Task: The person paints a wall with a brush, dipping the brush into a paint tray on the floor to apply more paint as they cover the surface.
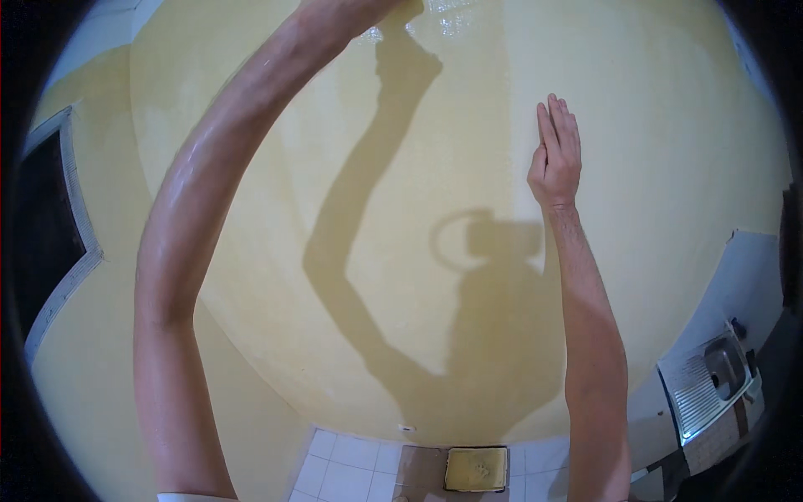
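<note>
My left arm reaches up along the yellow wall (426, 157). Only the heel of my left hand (376, 9) shows at the top edge; its fingers and anything in them are out of view. Wet, glossy patches shine on the wall beside it. My right hand (557, 150) is raised at the right of centre, fingers extended and close together, palm toward the wall, holding nothing; whether it touches the wall I cannot tell. A darker yellow band ends in a vertical edge left of this hand. Shadows of my arm, head and body fall on the wall.
On the floor at the wall's foot lies a rectangular tray (475, 469) with yellow paint, on a brown sheet (419, 465) over white tiles (348, 464). A socket plate (407, 428) sits low on the wall. A metal sink (709, 386) is right; a framed dark opening (50, 232) left.
</note>
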Demonstrator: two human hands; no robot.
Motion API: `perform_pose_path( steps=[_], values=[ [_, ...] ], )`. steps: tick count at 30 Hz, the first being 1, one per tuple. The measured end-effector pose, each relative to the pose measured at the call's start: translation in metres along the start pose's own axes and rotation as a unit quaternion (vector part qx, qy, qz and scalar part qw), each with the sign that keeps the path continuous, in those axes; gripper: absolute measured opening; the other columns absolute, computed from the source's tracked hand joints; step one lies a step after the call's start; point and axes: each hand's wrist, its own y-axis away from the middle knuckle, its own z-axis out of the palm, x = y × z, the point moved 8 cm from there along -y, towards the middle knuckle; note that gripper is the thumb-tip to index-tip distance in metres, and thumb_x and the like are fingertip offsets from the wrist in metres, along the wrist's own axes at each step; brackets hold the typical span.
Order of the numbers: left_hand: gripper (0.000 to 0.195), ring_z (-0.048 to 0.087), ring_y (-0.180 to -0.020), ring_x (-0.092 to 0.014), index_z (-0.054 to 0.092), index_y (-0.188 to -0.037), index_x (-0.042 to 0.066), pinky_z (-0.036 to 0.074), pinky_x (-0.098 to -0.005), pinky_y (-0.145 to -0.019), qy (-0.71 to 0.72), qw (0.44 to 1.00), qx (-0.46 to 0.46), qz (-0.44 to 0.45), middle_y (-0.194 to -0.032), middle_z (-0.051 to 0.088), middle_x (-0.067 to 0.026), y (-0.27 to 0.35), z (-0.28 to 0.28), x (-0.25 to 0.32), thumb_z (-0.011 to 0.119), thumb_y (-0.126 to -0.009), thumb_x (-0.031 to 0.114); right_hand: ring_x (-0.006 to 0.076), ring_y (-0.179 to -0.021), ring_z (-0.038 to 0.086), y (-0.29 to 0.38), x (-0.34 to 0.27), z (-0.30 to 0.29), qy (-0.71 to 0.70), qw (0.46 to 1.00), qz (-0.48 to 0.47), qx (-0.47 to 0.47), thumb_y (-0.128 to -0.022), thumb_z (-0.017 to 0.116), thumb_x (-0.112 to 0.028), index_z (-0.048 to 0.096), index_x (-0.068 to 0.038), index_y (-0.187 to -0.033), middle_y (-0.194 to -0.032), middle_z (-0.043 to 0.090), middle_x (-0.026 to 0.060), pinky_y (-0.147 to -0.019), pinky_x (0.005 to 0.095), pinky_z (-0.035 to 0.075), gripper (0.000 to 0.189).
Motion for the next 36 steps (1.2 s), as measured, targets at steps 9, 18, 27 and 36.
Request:
perform_pose_path(
  steps=[9, 18, 27, 36],
  values=[
    [0.008, 0.064, -0.066, -0.021, 0.056, -0.079, 0.005, 0.05, -0.0342, -0.054, 0.054, 0.982, 0.042, 0.175, -0.067, 0.058, -0.0065, 0.106, -0.006, 0.064, 0.059, -0.073, 0.007, 0.0281, -0.131, 0.037, 0.002, 0.001, 0.002, 0.007, 1.0, -0.007, 0.007, -0.075, 0.04, 0.004, 0.047, -0.005, -0.131, -0.14, 0.041, 0.0106, -0.11, 0.0442, 0.028, 0.057],
    [0.006, 0.065, -0.069, -0.023, 0.066, -0.073, 0.013, 0.051, -0.0361, -0.058, 0.134, 0.984, -0.07, 0.089, -0.076, 0.061, -0.0082, 0.14, -0.003, 0.055, 0.068, -0.073, 0.019, 0.0278, -0.13, 0.039, 0.002, -0.003, 0.007, 0.013, 1.0, -0.005, 0.013, -0.075, 0.041, 0.004, 0.048, -0.005, -0.13, -0.138, 0.043, 0.01, -0.109, 0.044, 0.029, 0.056],
    [0.019, 0.063, -0.066, -0.022, 0.074, -0.088, 0.011, 0.05, -0.0345, -0.06, 0.16, 0.973, -0.166, 0.013, -0.072, 0.069, -0.008, 0.021, -0.011, -0.025, 0.074, -0.075, 0.026, 0.0265, -0.131, 0.037, 0.002, -0.006, 0.007, 0.017, 1.0, -0.004, 0.011, -0.074, 0.04, 0.005, 0.048, -0.006, -0.131, -0.14, 0.043, 0.0089, -0.11, 0.044, 0.029, 0.058],
    [0.019, 0.067, -0.075, -0.025, 0.072, -0.082, 0.006, 0.053, -0.036, -0.062, 0.032, 0.999, -0.013, -0.027, -0.079, 0.069, -0.0119, -0.008, -0.038, -0.042, 0.072, -0.073, 0.022, 0.0273, -0.132, 0.036, 0.001, -0.009, 0.005, 0.024, 1.0, -0.007, 0.005, -0.073, 0.04, 0.004, 0.046, -0.005, -0.132, -0.142, 0.04, 0.0093, -0.11, 0.0428, 0.028, 0.06]
  ],
)
